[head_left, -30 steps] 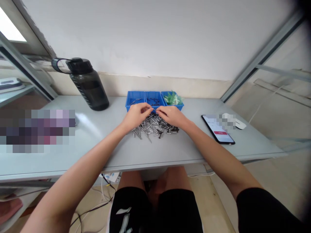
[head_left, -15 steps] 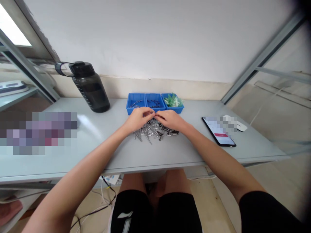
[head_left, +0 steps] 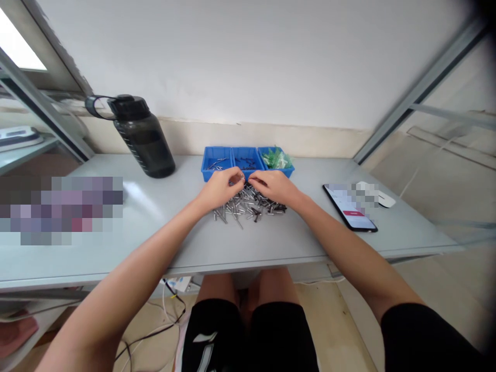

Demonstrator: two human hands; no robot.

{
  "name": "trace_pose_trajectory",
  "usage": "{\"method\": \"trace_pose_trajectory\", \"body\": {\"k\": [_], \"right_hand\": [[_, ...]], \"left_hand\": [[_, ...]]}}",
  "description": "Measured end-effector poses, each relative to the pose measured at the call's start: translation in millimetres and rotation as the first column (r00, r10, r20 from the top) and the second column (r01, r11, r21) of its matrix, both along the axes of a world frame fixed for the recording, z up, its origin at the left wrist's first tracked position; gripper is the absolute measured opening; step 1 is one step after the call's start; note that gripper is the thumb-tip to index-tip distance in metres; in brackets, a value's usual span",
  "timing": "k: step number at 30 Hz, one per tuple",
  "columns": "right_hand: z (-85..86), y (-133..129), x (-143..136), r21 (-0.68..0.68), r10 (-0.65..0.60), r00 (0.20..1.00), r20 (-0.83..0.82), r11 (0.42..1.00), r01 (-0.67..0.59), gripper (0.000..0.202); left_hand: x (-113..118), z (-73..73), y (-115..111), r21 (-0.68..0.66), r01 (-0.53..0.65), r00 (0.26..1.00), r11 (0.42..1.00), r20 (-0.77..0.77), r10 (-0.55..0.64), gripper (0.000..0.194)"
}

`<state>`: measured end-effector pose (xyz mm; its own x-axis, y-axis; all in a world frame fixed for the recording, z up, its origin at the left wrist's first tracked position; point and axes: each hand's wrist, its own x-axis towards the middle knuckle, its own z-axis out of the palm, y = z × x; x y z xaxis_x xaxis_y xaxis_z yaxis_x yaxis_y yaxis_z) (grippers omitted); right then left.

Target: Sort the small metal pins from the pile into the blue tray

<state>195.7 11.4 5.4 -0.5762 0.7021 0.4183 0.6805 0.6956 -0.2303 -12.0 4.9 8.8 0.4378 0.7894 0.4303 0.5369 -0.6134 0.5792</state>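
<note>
A loose pile of silver and dark screws or rivets (head_left: 240, 206) lies on the desk, partly covered by both hands. My left hand (head_left: 221, 187) is over the pile's left side, thumb and fingertips pinched together; whatever they hold is too small to make out. Over the right side, my right hand (head_left: 276, 187) has its fingertips closed too, a small gap from the left ones, and their contents are hidden. Just behind the hands stand three blue bins: the left bin (head_left: 207, 161) with silver pieces, the middle bin (head_left: 245, 151) with dark pieces, the right bin (head_left: 290, 172) with green-and-white plastic pieces.
A large dark water bottle (head_left: 145, 139) stands at the back left. On the right lie a phone (head_left: 351, 209) and a white mouse (head_left: 385, 200). A blurred-out patch covers the left desk. The desk's front edge (head_left: 248, 268) runs above my legs; cables hang below.
My two hands, whose fingertips met over the pile, have drawn slightly apart. The pile and the bins look the same, and the view has shifted a little.
</note>
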Motion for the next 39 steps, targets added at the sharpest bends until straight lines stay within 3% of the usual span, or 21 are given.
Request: {"method": "trace_pose_trajectory", "body": {"k": [6, 15, 24, 39], "right_hand": [[-0.5, -0.6, 0.0, -0.022, 0.001, 1.000, -0.024, 1.000, -0.002, 0.028], [0.4, -1.7, -0.1, 0.001, -0.011, 0.999, -0.042, 1.000, 0.011, 0.031], [2.8, -4.7, 0.4, 0.009, 0.015, 0.996, -0.087, 1.000, -0.015, 0.034], [-0.2, -2.3, -0.4, -0.008, 0.042, 0.999, 0.004, 0.999, -0.042, 0.031]], "left_hand": [[-0.5, 5.1, -3.1, 0.089, -0.024, 1.000, 0.996, -0.017, 0.026, 0.009], [0.0, 5.6, -7.6, 0.061, 0.053, 0.998, 0.997, -0.041, -0.051, 0.011], [-3.7, 6.0, -6.0, 0.159, -0.022, 0.961, 0.987, -0.268, 0.064, 0.019], [-3.7, 2.8, -3.3, 0.165, -0.015, 0.936, 0.986, -0.345, 0.072, 0.020]]}}
